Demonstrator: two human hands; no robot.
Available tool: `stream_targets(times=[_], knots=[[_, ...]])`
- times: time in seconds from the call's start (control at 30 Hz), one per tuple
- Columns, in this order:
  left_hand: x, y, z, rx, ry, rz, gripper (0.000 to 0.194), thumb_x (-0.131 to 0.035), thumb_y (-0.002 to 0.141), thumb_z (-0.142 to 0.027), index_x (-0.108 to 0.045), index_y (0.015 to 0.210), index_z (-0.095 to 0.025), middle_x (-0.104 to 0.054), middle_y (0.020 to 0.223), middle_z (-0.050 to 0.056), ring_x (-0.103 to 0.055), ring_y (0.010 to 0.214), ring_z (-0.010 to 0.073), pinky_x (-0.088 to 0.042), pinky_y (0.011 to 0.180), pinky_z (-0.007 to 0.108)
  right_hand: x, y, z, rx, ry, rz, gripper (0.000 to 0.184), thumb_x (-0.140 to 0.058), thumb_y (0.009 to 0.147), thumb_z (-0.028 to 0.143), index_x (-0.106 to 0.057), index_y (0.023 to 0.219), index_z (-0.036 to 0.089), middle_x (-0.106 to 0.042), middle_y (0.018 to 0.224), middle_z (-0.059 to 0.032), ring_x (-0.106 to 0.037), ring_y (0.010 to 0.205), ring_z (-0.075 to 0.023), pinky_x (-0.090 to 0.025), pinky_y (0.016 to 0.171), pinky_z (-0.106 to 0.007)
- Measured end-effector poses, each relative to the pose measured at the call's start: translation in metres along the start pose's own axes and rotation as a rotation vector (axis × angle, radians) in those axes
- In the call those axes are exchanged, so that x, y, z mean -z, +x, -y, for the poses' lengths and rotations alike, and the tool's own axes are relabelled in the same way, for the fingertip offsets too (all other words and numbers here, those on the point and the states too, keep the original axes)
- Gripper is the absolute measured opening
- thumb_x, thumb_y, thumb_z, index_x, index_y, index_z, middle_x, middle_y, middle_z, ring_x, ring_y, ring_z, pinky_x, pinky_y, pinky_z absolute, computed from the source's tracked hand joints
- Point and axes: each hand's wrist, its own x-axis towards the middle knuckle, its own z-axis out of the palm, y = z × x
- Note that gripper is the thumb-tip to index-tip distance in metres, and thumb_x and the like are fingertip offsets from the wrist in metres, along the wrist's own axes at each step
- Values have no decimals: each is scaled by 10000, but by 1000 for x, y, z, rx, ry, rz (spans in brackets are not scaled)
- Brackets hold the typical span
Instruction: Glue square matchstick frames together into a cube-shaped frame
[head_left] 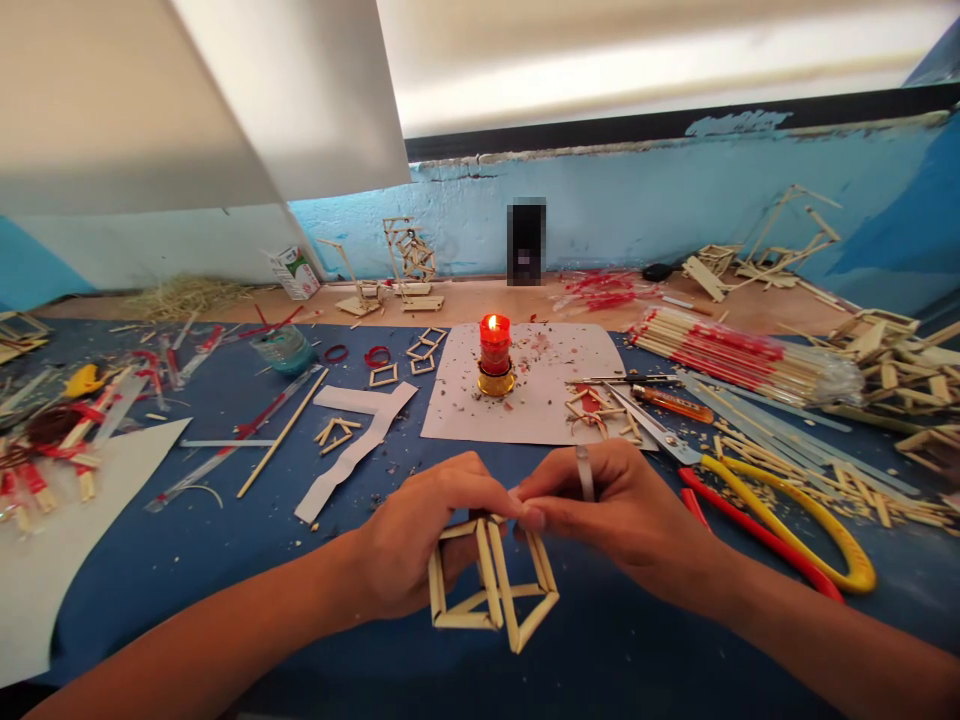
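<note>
Between my hands is a small frame of thin wooden sticks (491,575), two box shapes joined side by side and hanging tilted below my fingers. My left hand (420,530) is closed around its upper left part, the thumb reaching along the top edge. Thumb and fingers of my right hand (600,500) pinch at the frame's top right, their tips meeting the left thumb. Whatever lies right between the fingertips is hidden. A pale band (585,472) circles a right finger. Beyond the hands, a lit red candle (495,350) stands on a white paper sheet (457,420).
Scissors with red and yellow handles (787,515) lie close to my right forearm, beside an orange-handled tool (671,404). Bundled sticks in plastic (742,355) and cut pieces (855,490) lie right. A jar (285,350), paper strips (360,440) and a long stick (281,435) are left.
</note>
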Motion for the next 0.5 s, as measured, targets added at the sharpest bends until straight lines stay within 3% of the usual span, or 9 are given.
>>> stream_targets(times=[0.2,0.33,0.5], knots=[[0,-4,5,-78,47,3,189,-591,1024,-185,-588,1210,-213,-642,841,17,-614,739,150,-520,687,237,1,-1,-4,33,-62,-24,86,-881,791,285,-850,867,257,-753,750,14,-586,674,-100,-439,628,-220],[0,-4,4,-146,100,24,268,-578,1009,-128,-571,1271,-187,-717,907,67,-641,765,174,-551,717,290,0,-2,-6,67,-116,-16,77,-856,824,271,-849,901,277,-777,778,17,-620,701,-107,-465,645,-214],[3,0,-4,-184,204,-30,284,-673,947,-76,-614,1217,-140,-742,841,67,-698,754,167,-575,639,243,-3,-5,-3,170,-236,-57,93,-863,814,242,-849,898,281,-800,766,23,-667,668,-106,-503,613,-183]])
